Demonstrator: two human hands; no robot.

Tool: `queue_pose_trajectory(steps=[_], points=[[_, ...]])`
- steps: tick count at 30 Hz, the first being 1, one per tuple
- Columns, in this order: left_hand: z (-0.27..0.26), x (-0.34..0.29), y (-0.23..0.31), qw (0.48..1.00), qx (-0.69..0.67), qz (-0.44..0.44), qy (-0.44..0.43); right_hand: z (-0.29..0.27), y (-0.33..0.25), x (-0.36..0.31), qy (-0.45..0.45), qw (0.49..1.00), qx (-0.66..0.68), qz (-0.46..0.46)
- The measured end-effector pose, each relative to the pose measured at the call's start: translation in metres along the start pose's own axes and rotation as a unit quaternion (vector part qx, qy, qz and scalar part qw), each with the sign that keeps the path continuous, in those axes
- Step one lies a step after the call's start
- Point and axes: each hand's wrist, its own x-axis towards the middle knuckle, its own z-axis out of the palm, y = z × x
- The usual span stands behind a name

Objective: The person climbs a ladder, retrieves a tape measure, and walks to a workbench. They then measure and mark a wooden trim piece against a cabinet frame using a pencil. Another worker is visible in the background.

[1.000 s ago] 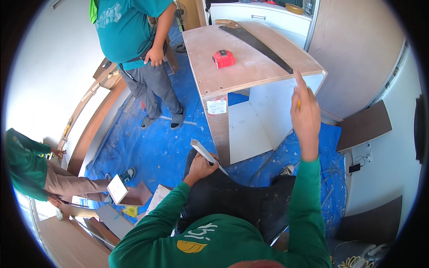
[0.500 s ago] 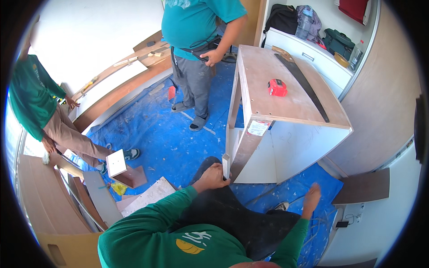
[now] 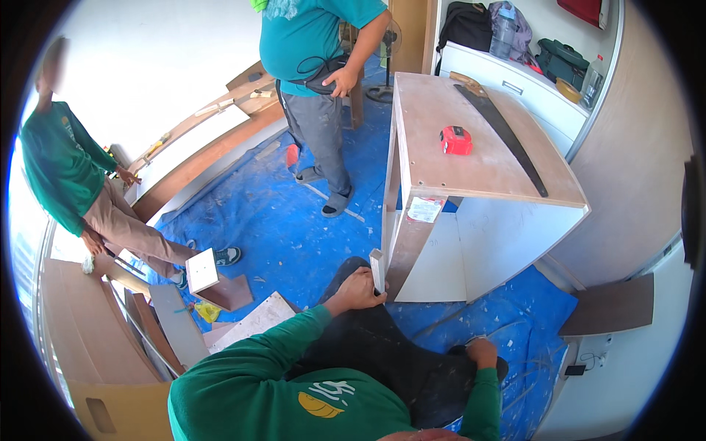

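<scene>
Handsaw (image 3: 506, 138), tape measure (image 3: 456, 141) atop box (image 3: 482, 174)

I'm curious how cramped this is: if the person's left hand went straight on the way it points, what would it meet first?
Holding a pale strip, the left hand would probably meet the brown upright of the wooden unit first, though depth is hard to judge.

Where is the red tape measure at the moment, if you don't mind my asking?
In the head view, right of centre, the red tape measure lies on top of the wooden cabinet, left of the handsaw.
</scene>
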Motion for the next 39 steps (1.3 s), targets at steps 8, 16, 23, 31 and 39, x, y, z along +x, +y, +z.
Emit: queue_pose_trajectory(steps=[8, 16, 23, 31, 39], points=[[-0.012, -0.007, 0.002, 1.0, 0.0, -0.005, 0.004, -0.007, -0.019, 0.038, -0.111, 0.971, 0.206, 0.041], [-0.004, -0.008, -0.003, 1.0, 0.021, 0.007, 0.012, 0.013, -0.011, 0.04, -0.088, 0.974, 0.199, 0.056], [-0.001, -0.006, 0.0, 1.0, 0.02, 0.004, 0.001, 0.016, -0.004, 0.034, -0.065, 0.979, 0.192, 0.035], [0.004, -0.007, -0.004, 0.999, 0.03, 0.028, 0.006, -0.008, -0.018, 0.025, -0.07, 0.976, 0.199, 0.048], [0.005, -0.009, -0.01, 0.998, 0.055, 0.029, -0.009, 0.004, -0.015, 0.029, -0.071, 0.976, 0.197, 0.055]])
